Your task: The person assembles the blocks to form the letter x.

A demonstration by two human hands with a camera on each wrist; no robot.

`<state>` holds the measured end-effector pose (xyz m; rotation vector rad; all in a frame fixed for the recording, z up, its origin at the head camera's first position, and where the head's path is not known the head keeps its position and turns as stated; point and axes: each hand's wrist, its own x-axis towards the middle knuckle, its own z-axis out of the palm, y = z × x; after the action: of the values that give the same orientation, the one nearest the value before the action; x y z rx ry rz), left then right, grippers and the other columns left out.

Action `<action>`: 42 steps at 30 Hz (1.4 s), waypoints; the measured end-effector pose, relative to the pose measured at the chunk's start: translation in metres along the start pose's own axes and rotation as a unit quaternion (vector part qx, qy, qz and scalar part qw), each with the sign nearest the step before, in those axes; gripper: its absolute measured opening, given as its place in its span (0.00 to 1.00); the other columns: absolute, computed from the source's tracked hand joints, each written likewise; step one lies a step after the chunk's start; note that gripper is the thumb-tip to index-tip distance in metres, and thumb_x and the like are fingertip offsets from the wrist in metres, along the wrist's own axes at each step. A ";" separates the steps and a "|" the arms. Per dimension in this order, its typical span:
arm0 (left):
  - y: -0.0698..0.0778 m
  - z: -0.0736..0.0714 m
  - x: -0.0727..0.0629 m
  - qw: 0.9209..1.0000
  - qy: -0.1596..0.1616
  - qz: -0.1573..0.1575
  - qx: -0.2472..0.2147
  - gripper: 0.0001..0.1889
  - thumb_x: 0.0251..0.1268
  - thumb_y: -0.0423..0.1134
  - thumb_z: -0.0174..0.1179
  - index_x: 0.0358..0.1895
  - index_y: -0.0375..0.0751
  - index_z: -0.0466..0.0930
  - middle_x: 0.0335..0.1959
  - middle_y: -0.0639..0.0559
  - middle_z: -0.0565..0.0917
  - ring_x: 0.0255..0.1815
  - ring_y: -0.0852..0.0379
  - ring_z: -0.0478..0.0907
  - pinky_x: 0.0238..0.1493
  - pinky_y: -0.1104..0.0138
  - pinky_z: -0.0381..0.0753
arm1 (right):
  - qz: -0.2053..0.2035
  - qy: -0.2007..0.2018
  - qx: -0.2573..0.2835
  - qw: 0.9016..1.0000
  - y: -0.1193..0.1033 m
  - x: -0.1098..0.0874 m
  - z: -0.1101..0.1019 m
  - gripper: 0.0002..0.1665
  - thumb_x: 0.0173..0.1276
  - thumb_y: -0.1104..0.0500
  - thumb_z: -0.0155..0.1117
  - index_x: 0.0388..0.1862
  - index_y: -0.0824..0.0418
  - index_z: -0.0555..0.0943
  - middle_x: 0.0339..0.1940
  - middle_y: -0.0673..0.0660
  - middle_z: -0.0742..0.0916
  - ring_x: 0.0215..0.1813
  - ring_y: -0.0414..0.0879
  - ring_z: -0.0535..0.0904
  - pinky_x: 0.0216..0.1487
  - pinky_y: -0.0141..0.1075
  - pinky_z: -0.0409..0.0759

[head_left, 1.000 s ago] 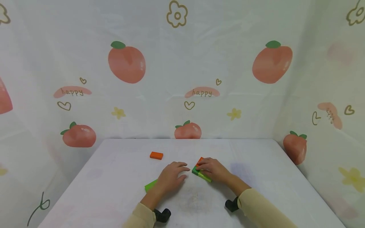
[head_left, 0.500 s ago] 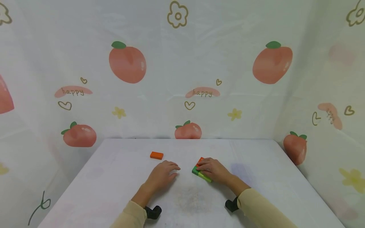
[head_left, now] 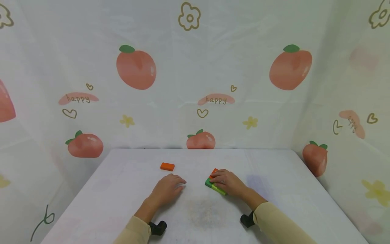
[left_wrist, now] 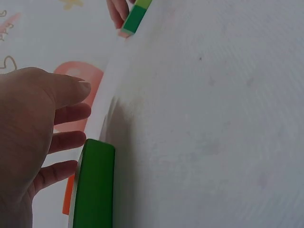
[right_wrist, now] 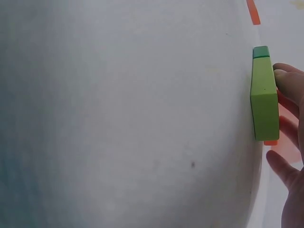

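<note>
My left hand (head_left: 167, 189) hovers low over the table, fingers loosely spread and holding nothing. In the left wrist view, a green block (left_wrist: 95, 185) lies close beside its fingertips; the hand and forearm hide that block in the head view. My right hand (head_left: 228, 183) rests with its fingers on a flat cluster of blocks: an orange block (head_left: 215, 170) at the far end, a dark green block (head_left: 208, 183) and a light green block (head_left: 220, 190) on the near side. In the right wrist view, the thumb lies right at the upper edge of the light green block (right_wrist: 264, 99).
A single orange block (head_left: 167, 166) lies beyond my left hand on the white table (head_left: 259, 230). Behind the table hangs a white curtain (head_left: 170, 74) printed with fruit. A black wrist mount (head_left: 157, 228) sits under the left sleeve, another black mount (head_left: 247, 220) under the right.
My left hand has moved left, away from the block cluster, and now covers the green block that partly showed earlier. My right hand has stayed on the cluster.
</note>
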<state>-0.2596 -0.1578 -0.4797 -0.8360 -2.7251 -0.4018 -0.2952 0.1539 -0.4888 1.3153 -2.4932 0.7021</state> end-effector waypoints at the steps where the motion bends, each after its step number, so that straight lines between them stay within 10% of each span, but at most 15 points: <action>1: -0.001 0.000 -0.001 1.000 0.002 0.002 -0.001 0.08 0.64 0.42 0.63 0.44 0.51 0.87 0.41 0.59 0.84 0.44 0.57 0.78 0.47 0.60 0.78 | 0.000 0.001 0.001 1.000 0.000 0.000 0.000 0.12 0.64 0.64 0.67 0.47 0.61 0.87 0.55 0.59 0.84 0.62 0.60 0.74 0.59 0.53 0.73; 42: -0.023 -0.024 -0.030 0.995 -0.090 -0.037 -0.014 0.22 0.55 0.54 0.69 0.53 0.52 0.83 0.29 0.63 0.71 0.29 0.65 0.66 0.30 0.68 0.68 | 0.006 -0.004 0.018 1.000 -0.004 -0.001 -0.001 0.12 0.66 0.66 0.65 0.48 0.64 0.85 0.55 0.62 0.83 0.61 0.61 0.74 0.60 0.52 0.72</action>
<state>-0.2445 -0.1994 -0.4716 -0.8154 -2.9304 -0.3986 -0.2914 0.1535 -0.4873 1.3184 -2.5075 0.7489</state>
